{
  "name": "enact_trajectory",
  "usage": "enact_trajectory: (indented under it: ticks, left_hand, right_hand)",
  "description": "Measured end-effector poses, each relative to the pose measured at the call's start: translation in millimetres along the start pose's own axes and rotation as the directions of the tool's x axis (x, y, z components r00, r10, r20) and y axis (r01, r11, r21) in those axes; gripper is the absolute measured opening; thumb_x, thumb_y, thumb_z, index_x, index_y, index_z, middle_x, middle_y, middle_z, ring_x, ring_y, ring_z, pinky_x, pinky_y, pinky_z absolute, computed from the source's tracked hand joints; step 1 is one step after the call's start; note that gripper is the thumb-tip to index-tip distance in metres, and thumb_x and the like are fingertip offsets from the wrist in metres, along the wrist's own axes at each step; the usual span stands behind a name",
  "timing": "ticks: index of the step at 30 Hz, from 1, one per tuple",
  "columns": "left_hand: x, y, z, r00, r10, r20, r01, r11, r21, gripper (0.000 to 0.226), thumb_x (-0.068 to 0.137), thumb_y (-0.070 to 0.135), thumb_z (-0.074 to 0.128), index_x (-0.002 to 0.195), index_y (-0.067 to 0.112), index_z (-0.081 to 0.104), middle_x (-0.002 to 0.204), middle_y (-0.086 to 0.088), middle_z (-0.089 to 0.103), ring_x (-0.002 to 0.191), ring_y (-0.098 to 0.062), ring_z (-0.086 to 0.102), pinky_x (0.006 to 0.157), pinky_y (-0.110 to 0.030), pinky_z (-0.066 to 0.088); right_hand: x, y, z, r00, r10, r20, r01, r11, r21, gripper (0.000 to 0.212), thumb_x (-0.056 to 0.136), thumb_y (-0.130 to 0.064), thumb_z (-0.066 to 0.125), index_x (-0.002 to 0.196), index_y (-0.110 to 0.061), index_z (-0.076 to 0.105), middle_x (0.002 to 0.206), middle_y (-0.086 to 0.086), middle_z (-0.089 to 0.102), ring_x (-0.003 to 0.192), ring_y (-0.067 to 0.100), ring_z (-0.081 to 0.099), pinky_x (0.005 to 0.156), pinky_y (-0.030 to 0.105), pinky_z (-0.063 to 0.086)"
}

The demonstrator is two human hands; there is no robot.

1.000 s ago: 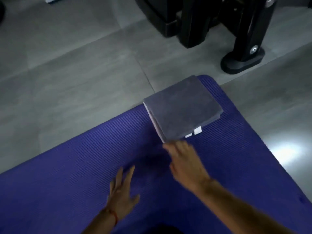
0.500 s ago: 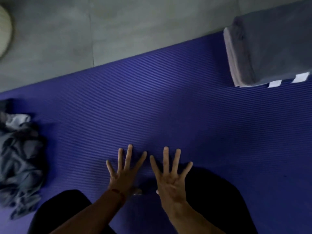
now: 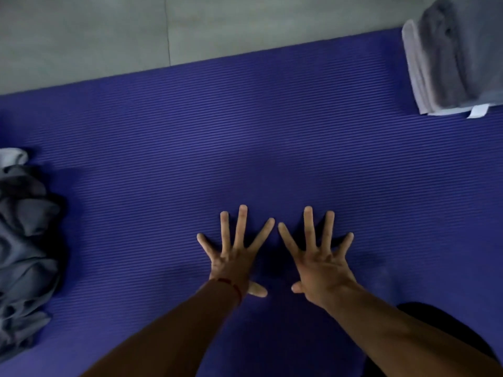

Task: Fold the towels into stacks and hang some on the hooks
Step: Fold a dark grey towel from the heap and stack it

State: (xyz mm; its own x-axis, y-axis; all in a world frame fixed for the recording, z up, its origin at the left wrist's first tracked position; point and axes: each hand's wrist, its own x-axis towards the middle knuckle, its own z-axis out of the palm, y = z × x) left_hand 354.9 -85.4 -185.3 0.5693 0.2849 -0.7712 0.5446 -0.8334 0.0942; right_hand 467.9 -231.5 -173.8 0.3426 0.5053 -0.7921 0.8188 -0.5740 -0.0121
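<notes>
A purple mat [image 3: 245, 137] covers the floor [image 3: 81, 36]. The crumpled towels [image 3: 24, 240] at left and the folded stack [image 3: 457, 58] at top right are both cut off. Left hand [image 3: 234, 257] and right hand [image 3: 321, 262] lie flat, fingers spread, holding nothing.

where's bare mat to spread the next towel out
The widest bare purple mat runs between the crumpled towel pile at the left edge and the folded towel stack at the far right corner, beyond the spread left hand and right hand.
</notes>
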Motion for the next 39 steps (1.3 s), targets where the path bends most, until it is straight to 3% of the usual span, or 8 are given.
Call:
enact_trajectory:
  ticks: [17,21,24,26,30,34,37,39]
  left_hand:
    - [0,-8,13,0.99,0.086,-0.107,-0.087,0.996,-0.001,0.153,0.056,0.065,0.088,0.135,0.057,-0.042,0.138,0.001,-0.064,0.132,-0.042,-0.051,0.096,-0.091,-0.002]
    - [-25,-27,47,0.948,0.119,-0.294,-0.1,0.992,0.079,0.119,0.075,0.084,0.057,0.148,0.051,-0.03,0.156,0.003,-0.045,0.147,-0.031,-0.035,0.115,-0.074,-0.002]
    - [-69,-45,91,0.898,0.174,-0.403,-0.184,0.983,0.015,0.084,0.095,0.066,0.045,0.16,0.041,-0.003,0.167,0.001,-0.022,0.155,-0.025,-0.017,0.124,-0.055,-0.002]
    - [-98,-69,108,0.886,0.176,-0.429,-0.234,0.968,-0.087,0.069,0.098,0.052,0.051,0.158,0.037,0.023,0.17,0.002,0.005,0.156,-0.023,0.005,0.125,-0.047,0.011]
    - [-136,-174,117,0.692,-0.155,-0.705,-0.131,0.934,-0.334,0.057,0.082,0.017,0.052,0.14,0.018,0.054,0.157,-0.015,0.037,0.135,-0.04,0.045,0.106,-0.052,0.045]
    - [-168,-293,118,0.485,-0.38,-0.788,0.249,0.923,-0.292,0.064,0.076,0.015,0.067,0.139,0.017,0.053,0.158,-0.021,0.032,0.142,-0.047,0.033,0.111,-0.073,0.023]
    - [-175,-355,97,0.459,-0.543,-0.703,0.363,0.837,-0.41,0.064,0.092,0.024,0.062,0.151,0.027,0.036,0.163,-0.022,0.015,0.145,-0.047,0.025,0.111,-0.068,0.026]
    - [-170,-383,84,0.518,-0.566,-0.642,0.233,0.815,-0.531,0.061,0.096,0.016,0.056,0.153,0.029,0.036,0.157,-0.025,0.028,0.13,-0.047,0.046,0.1,-0.052,0.045]
  right_hand:
    - [-4,3,3,0.999,0.008,-0.041,-0.011,0.998,-0.06,0.136,0.078,-0.07,0.071,0.14,-0.044,-0.046,0.143,0.015,-0.06,0.141,0.057,-0.034,0.11,0.081,0.015]
    - [-20,-22,0,0.991,0.113,-0.075,-0.117,0.992,-0.051,0.133,0.08,-0.054,0.08,0.151,-0.044,-0.032,0.161,0.013,-0.038,0.152,0.051,-0.011,0.109,0.062,0.041]
    - [-26,-75,3,0.97,0.201,-0.135,-0.209,0.977,-0.047,0.105,0.092,-0.025,0.073,0.163,-0.019,-0.005,0.167,0.022,0.0,0.148,0.048,0.026,0.107,0.053,0.046]
    - [-31,-114,-2,0.983,0.082,-0.162,-0.093,0.994,-0.064,0.08,0.096,-0.028,0.064,0.161,-0.018,0.018,0.165,0.014,0.02,0.145,0.035,0.036,0.112,0.053,0.041]
    - [-61,-188,-41,0.928,-0.325,-0.183,0.317,0.946,-0.074,0.066,0.104,-0.037,0.049,0.161,-0.036,0.016,0.171,-0.005,0.002,0.155,0.021,0.021,0.121,0.043,0.029]
    - [-95,-244,-62,0.844,-0.483,-0.233,0.459,0.875,-0.152,0.058,0.107,-0.037,0.045,0.16,-0.037,0.021,0.17,-0.01,-0.003,0.151,0.016,0.028,0.118,0.041,0.036]
    - [-107,-262,-67,0.835,-0.505,-0.22,0.466,0.861,-0.205,0.053,0.107,-0.037,0.045,0.157,-0.036,0.028,0.169,-0.011,0.0,0.148,0.016,0.033,0.114,0.04,0.04]
    - [-111,-266,-67,0.838,-0.508,-0.201,0.46,0.855,-0.241,0.051,0.107,-0.035,0.045,0.156,-0.036,0.03,0.169,-0.011,0.004,0.146,0.016,0.036,0.114,0.038,0.039]
